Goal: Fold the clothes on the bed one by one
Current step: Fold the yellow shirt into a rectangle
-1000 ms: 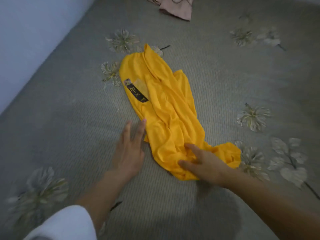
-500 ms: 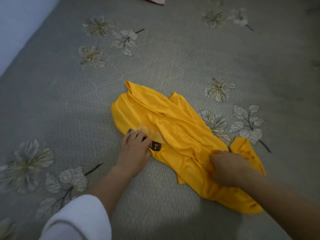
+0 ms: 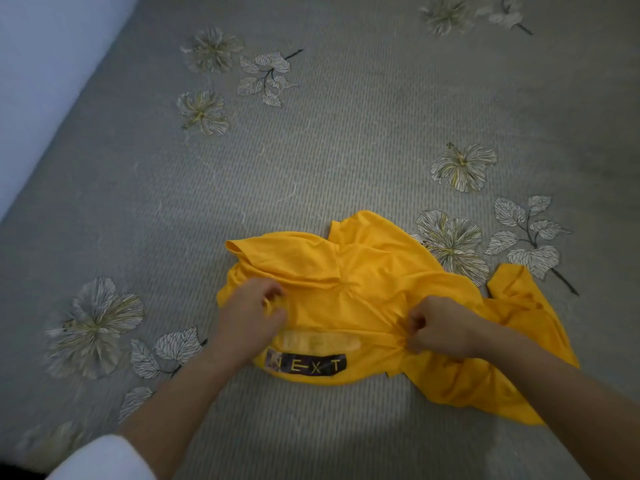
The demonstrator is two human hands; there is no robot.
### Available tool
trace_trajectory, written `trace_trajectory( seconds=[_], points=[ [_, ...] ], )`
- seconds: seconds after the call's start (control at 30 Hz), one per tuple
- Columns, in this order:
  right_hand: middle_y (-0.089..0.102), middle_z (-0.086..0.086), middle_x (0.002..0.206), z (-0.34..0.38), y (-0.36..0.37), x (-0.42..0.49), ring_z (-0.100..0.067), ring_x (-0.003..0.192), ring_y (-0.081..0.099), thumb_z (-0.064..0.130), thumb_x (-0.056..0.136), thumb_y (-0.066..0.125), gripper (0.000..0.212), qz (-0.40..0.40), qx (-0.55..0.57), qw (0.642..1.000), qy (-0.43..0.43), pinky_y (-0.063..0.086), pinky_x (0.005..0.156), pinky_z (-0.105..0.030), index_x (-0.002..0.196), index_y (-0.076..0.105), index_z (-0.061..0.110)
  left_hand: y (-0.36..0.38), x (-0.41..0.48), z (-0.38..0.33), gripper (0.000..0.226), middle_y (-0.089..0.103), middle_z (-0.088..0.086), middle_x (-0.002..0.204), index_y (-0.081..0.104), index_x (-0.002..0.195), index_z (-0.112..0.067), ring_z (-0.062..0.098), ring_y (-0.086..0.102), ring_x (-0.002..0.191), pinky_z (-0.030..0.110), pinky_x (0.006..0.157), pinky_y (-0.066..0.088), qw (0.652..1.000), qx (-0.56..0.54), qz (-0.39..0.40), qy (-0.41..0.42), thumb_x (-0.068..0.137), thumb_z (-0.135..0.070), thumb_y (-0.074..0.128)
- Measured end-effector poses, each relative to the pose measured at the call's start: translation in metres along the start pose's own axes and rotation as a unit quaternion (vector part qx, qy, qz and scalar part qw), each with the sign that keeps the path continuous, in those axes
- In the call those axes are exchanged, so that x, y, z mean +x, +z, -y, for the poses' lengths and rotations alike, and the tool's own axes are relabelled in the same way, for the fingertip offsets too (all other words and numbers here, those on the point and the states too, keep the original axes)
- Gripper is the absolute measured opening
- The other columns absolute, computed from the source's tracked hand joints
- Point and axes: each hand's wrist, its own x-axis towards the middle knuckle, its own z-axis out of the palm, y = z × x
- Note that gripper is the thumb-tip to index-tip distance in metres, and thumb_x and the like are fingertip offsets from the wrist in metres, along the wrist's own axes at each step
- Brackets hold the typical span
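A white sleeve [image 3: 104, 459] shows nearest, below and left of the shirt. The yellow shirt [image 3: 374, 282] lies crumpled on the grey bed [image 3: 311, 150], with its black NEXT print [image 3: 306, 364] at the near edge. The left hand [image 3: 251, 318] has its grip curled tight on cloth at the shirt's left side. The right hand [image 3: 440, 329] pinches a bunched fold right of the print. Beyond the shirt are printed flowers [image 3: 462, 166], then a pale wall [image 3: 41, 64] far left.

Pale wall [image 3: 41, 81] upper left; flower prints [image 3: 462, 166] scattered over grey ribbed bedcover [image 3: 346, 133].
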Motion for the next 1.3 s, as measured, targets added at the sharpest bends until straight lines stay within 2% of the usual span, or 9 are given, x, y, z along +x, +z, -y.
trace_trajectory(
  seconds=[0.07, 0.3, 0.53, 0.67, 0.8, 1.0, 1.07, 1.2, 1.3],
  points=[
    [0.049, 0.003, 0.062, 0.004, -0.003, 0.001, -0.013, 0.061, 0.046, 0.023, 0.078, 0.066, 0.023, -0.050, 0.001, 0.999, 0.003, 0.033, 0.053, -0.028, 0.063, 0.051, 0.015, -0.007, 0.014, 0.010, 0.047, 0.049, 0.004, 0.120, 0.052, 0.122, -0.020, 0.023, 0.046, 0.112, 0.036, 0.086, 0.039, 0.983, 0.017, -0.164, -0.077, 0.078, -0.017, 0.069],
    [0.037, 0.000, 0.064, 0.043, -0.035, 0.002, -0.001, 0.051, 0.035, 0.012, 0.091, 0.045, 0.018, -0.453, 0.336, 0.826, -0.020, 0.031, 0.049, -0.021, 0.074, 0.047, 0.007, -0.017, 0.039, 0.030, 0.069, 0.045, 0.010, 0.144, 0.036, 0.144, -0.015, 0.029, 0.046, 0.127, 0.044, 0.102, 0.041, 0.987, -0.118, -0.008, -0.108, 0.084, -0.015, 0.071],
    [0.052, 0.005, 0.080, 0.054, -0.102, 0.002, -0.007, 0.070, 0.046, 0.025, 0.095, 0.050, 0.009, -0.518, 0.392, 0.760, -0.035, 0.041, 0.051, -0.012, 0.101, 0.052, 0.019, -0.089, 0.054, -0.008, 0.020, 0.063, -0.005, 0.084, 0.063, 0.100, -0.023, 0.004, 0.063, 0.066, 0.019, 0.056, 0.055, 0.786, -0.600, 0.034, -0.144, 0.081, -0.029, 0.064],
    [0.041, 0.004, 0.145, 0.062, -0.100, 0.010, -0.009, 0.123, 0.040, 0.030, 0.092, 0.060, 0.057, -0.413, 0.363, 0.834, -0.036, 0.038, 0.098, -0.032, 0.144, 0.035, 0.025, -0.094, 0.064, -0.016, 0.033, 0.063, 0.004, 0.107, 0.050, 0.125, -0.021, 0.017, 0.064, 0.095, 0.030, 0.078, 0.054, 0.786, -0.600, 0.010, -0.147, 0.093, -0.026, 0.056],
    [0.053, 0.003, 0.116, 0.062, -0.047, 0.015, -0.019, 0.116, 0.050, 0.017, 0.090, 0.060, 0.035, -0.394, 0.176, 0.900, -0.052, 0.038, 0.087, -0.028, 0.124, 0.056, 0.017, -0.055, 0.063, -0.002, 0.042, 0.059, 0.005, 0.096, 0.047, 0.133, -0.011, 0.018, 0.058, 0.092, 0.033, 0.076, 0.048, 0.896, -0.395, -0.025, -0.202, 0.093, -0.015, 0.058],
    [0.045, 0.003, 0.121, 0.060, 0.023, 0.023, -0.021, 0.118, 0.042, 0.047, 0.089, 0.056, 0.041, -0.214, -0.154, 0.965, -0.009, 0.037, 0.091, -0.036, 0.124, 0.048, 0.027, -0.008, 0.075, 0.002, 0.065, 0.065, 0.008, 0.096, 0.037, 0.139, -0.010, 0.017, 0.066, 0.085, 0.030, 0.070, 0.053, 0.885, -0.397, 0.007, -0.244, 0.086, -0.029, 0.070],
    [0.057, 0.007, 0.098, 0.057, 0.016, 0.022, -0.017, 0.099, 0.054, 0.027, 0.093, 0.056, 0.010, -0.277, 0.005, 0.960, -0.052, 0.040, 0.079, -0.029, 0.101, 0.060, 0.024, 0.000, 0.081, -0.007, 0.043, 0.065, 0.002, 0.084, 0.054, 0.124, -0.006, 0.012, 0.063, 0.071, 0.022, 0.060, 0.051, 0.883, -0.406, 0.005, -0.235, 0.088, -0.024, 0.068],
    [0.068, 0.001, 0.082, 0.034, -0.026, 0.000, -0.020, 0.085, 0.060, 0.012, 0.083, 0.061, 0.009, -0.322, 0.543, 0.775, 0.033, 0.047, 0.082, -0.036, 0.079, 0.069, 0.015, 0.005, 0.073, -0.039, 0.025, 0.056, -0.004, 0.097, 0.067, 0.100, -0.009, 0.013, 0.054, 0.093, 0.020, 0.077, 0.044, 0.959, -0.270, -0.055, -0.072, 0.085, -0.029, 0.069],
    [0.055, -0.005, 0.078, -0.002, -0.038, -0.016, -0.018, 0.077, 0.053, 0.025, 0.085, 0.054, 0.015, -0.386, 0.622, 0.656, 0.185, 0.045, 0.071, -0.038, 0.079, 0.060, 0.013, 0.013, 0.029, -0.081, 0.030, 0.044, -0.006, 0.122, 0.069, 0.094, -0.018, 0.015, 0.039, 0.121, 0.031, 0.099, 0.034, 0.961, -0.151, -0.025, 0.232, 0.080, -0.045, 0.066]
  ],
)
